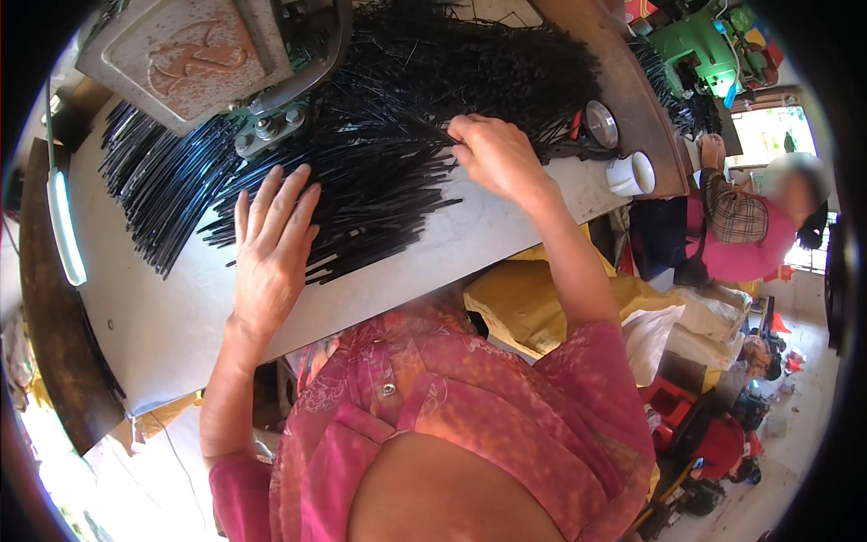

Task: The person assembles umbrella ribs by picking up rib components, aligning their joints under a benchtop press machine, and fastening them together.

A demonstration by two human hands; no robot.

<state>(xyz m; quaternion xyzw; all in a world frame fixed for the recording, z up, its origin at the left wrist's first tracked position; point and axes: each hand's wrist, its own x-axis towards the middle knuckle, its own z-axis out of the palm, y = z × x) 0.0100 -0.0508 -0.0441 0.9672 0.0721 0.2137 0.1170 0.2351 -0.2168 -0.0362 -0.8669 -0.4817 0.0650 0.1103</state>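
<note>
A large heap of thin black strips covers much of the pale worktop. My left hand lies over the near part of the heap, fingers stretched out and slightly apart, their tips touching the strips. To the right, my right hand has its thumb and fingers pinched together at the heap's right side, on the ends of some black strips; how many it holds is hidden. Over the far left of the heap stands a machine head with a worn grey cover. Its metal foot sits just above the strips.
On the right of the worktop stand a white cup and a round metal-rimmed dish. A lit tube lamp hangs at the left. Yellow sacking lies beside my lap. Another person works near a green machine.
</note>
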